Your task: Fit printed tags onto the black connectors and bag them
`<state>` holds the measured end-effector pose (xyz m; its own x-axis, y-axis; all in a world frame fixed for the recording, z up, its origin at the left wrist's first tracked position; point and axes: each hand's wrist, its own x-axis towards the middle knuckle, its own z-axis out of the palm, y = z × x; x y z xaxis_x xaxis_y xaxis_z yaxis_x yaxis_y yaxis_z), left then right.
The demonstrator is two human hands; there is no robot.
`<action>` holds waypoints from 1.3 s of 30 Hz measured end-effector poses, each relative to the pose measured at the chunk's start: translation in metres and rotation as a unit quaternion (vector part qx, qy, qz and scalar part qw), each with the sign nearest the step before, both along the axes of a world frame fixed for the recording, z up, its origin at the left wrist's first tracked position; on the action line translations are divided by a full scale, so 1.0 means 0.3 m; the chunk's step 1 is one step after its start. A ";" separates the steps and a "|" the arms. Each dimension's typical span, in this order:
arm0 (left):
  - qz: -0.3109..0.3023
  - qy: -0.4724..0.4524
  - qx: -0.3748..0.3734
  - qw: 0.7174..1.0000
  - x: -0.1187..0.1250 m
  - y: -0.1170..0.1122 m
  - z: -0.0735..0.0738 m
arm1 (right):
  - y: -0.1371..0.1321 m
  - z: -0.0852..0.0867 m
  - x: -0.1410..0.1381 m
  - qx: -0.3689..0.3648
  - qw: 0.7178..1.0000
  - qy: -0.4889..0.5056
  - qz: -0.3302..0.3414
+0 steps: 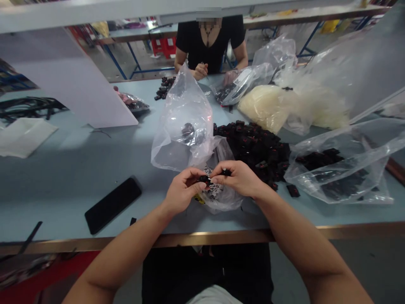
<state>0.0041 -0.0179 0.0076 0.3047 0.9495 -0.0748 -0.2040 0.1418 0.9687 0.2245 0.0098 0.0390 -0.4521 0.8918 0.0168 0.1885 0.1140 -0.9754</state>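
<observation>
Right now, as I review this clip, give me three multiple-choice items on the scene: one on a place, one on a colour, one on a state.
1. Where is the phone?
A) In a plastic bag
B) On the table, left of the hands
C) In the person's lap

2. What colour are the heaped parts?
A) White
B) Yellow
C) Black with red

3. How are the left hand and right hand placed?
A) Raised together, fingers pinching small black pieces
B) Flat on the table
C) Far apart at the table's edge

1: B, it lies bare on the tabletop.
2: C, red marks show on the black parts.
3: A, both hands meet above the table, gripping the pieces.
</observation>
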 end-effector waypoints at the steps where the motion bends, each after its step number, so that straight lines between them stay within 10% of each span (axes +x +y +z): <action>1: -0.003 0.008 0.003 1.000 0.000 -0.001 0.004 | 0.001 0.001 0.002 -0.012 1.000 0.005 0.008; 9: -0.034 0.083 0.046 0.995 -0.002 0.000 0.020 | 0.015 -0.002 -0.001 -0.137 0.989 0.038 0.047; 25: -0.019 0.010 -0.013 1.000 -0.001 0.010 -0.002 | 0.001 -0.002 -0.017 -0.097 0.994 0.045 0.022; 33: 0.024 -0.061 -0.009 0.998 -0.002 0.019 -0.008 | 0.000 -0.032 -0.020 -0.090 0.964 0.173 -0.178; 39: 0.015 -0.081 -0.004 0.997 0.000 0.014 -0.008 | -0.005 -0.018 -0.026 -0.145 0.960 0.186 -0.152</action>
